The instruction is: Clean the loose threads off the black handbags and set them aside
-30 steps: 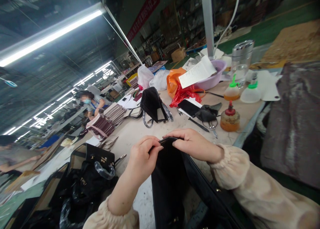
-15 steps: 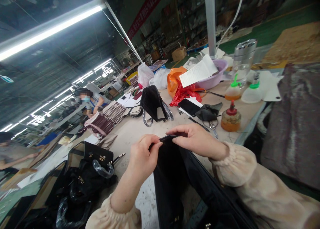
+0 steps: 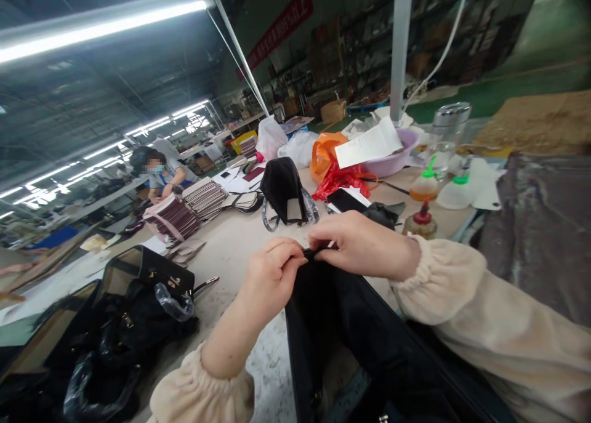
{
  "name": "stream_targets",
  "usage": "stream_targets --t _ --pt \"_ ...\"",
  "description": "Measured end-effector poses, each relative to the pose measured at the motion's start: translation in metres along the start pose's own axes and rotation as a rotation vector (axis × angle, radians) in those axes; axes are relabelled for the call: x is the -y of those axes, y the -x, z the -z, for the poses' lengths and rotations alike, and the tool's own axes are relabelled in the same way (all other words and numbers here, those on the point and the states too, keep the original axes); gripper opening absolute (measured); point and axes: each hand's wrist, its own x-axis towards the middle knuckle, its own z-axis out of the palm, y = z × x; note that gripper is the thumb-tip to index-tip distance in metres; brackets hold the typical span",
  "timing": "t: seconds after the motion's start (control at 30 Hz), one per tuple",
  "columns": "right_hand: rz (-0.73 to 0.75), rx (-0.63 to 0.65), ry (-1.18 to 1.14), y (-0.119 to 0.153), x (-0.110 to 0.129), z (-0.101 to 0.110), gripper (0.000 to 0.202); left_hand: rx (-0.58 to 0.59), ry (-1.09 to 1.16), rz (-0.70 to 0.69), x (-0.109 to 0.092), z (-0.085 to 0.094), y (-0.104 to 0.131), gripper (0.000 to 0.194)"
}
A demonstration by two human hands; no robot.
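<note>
A black bag [image 3: 369,324] lies in front of me at the lower right, its upper edge raised toward my fingers. My left hand [image 3: 272,272] pinches that edge between thumb and fingers. Close beside it, my right hand [image 3: 353,244] grips the same edge from the right, fingertips nearly meeting the left ones. Part of the edge is hidden behind the fingers. Just beyond my hands stands another black bag [image 3: 282,186] with plastic-wrapped handles. Several black bags [image 3: 138,315] with metal fittings and wrapped handles are heaped to the left.
Stacked maroon pieces [image 3: 173,220] lie at the far left of the table [image 3: 226,244], where a co-worker [image 3: 161,173] bends over. A phone [image 3: 346,200], red plastic bag [image 3: 331,181], purple basin [image 3: 397,155], red-capped bottle [image 3: 421,221] and green-capped bottles [image 3: 455,192] stand at the right.
My right hand's fingers have curled in closer over the bag's edge, nearer my left fingertips. The view has tilted slightly, and the right forearm now covers the scissors.
</note>
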Motion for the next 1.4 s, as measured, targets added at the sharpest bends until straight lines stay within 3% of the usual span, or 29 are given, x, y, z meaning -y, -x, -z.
stream_targets --t 0.4,0.93,1.17,1.4 --pt "-0.026 0.041 0.157 -0.007 0.016 -0.007 0.013 -0.002 0.032 -0.03 0.015 0.005 0.006 0.011" --pt "-0.145 0.086 0.319 -0.009 0.023 -0.01 0.018 -0.023 -0.016 0.126 0.008 0.003 0.004 0.007" --pt "-0.165 0.091 0.387 -0.01 0.026 -0.009 0.016 -0.017 -0.082 0.119 0.009 0.002 0.004 0.01" --pt "-0.153 0.049 0.278 -0.009 0.018 -0.01 0.011 -0.042 -0.078 0.119 0.009 0.0 0.004 0.012"
